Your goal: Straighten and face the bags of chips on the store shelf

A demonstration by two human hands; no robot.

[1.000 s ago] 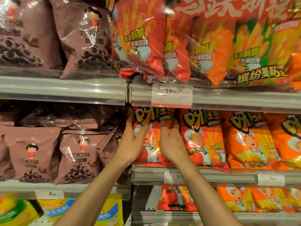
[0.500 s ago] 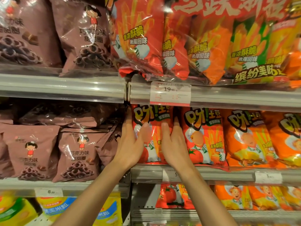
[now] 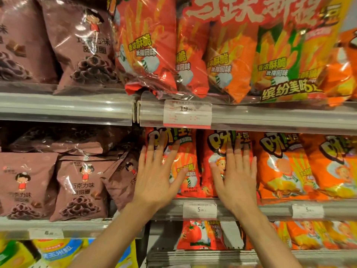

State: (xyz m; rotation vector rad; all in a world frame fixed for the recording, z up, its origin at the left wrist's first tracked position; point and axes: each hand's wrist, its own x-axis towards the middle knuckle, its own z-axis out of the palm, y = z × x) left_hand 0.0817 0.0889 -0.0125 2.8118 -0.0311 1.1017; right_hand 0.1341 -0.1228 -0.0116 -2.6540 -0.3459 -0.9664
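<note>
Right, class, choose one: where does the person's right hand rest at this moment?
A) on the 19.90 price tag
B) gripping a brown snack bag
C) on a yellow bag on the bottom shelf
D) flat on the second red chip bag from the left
D: the right hand lies open, fingers straight, on the second red chip bag, below the 19.90 price tag.

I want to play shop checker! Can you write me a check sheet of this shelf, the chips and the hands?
Surface: middle shelf, price tags on its rail.
Job's things: red chip bags, upright, facing out; orange chip bags beside them.
Clutter: brown ring-snack bags, one tilted.
Hands: left hand and right hand flat on the red bags, fingers straight.
Cables: nothing seen.
Surroundings: big multipacks above; yellow bags below.
</note>
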